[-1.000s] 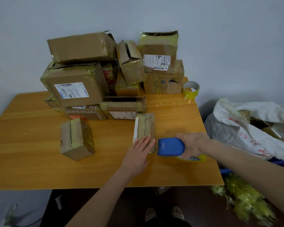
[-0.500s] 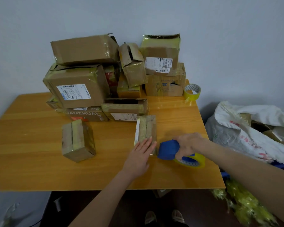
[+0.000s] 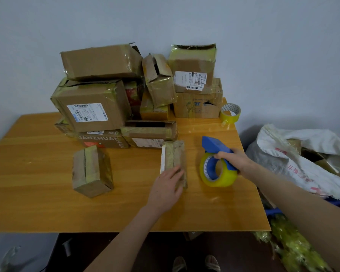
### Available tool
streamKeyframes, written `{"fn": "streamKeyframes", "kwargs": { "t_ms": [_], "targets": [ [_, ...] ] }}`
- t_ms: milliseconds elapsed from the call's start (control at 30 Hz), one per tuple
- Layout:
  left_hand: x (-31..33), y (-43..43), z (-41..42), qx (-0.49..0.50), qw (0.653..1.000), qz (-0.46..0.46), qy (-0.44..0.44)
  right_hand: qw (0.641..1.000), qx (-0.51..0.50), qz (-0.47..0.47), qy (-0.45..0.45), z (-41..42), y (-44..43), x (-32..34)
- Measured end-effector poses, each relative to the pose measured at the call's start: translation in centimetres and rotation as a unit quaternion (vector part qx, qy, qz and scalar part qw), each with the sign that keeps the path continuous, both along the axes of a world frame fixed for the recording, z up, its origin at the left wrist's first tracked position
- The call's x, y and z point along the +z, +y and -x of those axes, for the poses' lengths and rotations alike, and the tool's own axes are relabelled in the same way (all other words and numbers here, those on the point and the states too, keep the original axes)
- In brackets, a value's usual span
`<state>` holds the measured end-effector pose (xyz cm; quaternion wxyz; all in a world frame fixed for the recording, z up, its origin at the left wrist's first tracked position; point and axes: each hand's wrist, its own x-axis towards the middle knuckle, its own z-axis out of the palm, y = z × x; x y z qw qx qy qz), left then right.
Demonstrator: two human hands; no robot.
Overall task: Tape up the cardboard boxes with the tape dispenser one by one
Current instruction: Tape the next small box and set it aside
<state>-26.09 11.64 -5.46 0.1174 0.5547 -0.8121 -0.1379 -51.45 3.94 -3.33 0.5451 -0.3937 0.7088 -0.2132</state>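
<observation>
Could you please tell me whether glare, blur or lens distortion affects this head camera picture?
Head view: dim, even light; glare on the table near the spare tape roll; the wide lens stretches the frame's corners; the yellow-green bundle at bottom right is smeared; the tape dispenser looks sharp.

left hand [image 3: 166,188] flat on small box [image 3: 174,160] | right hand [image 3: 235,159] holds tape dispenser [image 3: 217,163] beside it

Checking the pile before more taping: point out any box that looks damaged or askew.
The small brown cardboard box wedged mid-pile leans tilted, its flaps gaping. The yellow-taped cardboard box with a white label, top right, has a ragged open top edge.
</observation>
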Motion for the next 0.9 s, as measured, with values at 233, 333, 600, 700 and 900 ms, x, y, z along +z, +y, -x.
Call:
{"fn": "streamKeyframes", "kwargs": {
  "t_ms": [233, 333, 600, 700, 900],
  "targets": [
    [1.0, -1.2, -2.1, 0.199, 0.968, 0.003, 0.153, 0.976, -0.139, -0.084, -0.146, -2.2, 0.3, -2.6],
    [1.0, -0.5, -3.3, 0.232, 0.957, -0.029, 0.174, 0.984, -0.124, -0.097, -0.086, -2.1, 0.2, -3.1],
    [0.9, 1.2, -3.8, 0.284, 0.936, -0.038, 0.202, 0.968, 0.083, 0.149, 0.186, -4.6, 2.9, 1.3],
    [1.4, 1.5, -2.2, 0.290, 0.932, -0.039, 0.212, 0.954, 0.178, 0.161, 0.181, -9.3, 5.6, 1.4],
    [0.7, 0.3, 0.1, 0.290, 0.929, -0.093, 0.209, 0.964, 0.161, 0.125, 0.171, -14.3, 6.9, -1.4]
  ]
}}
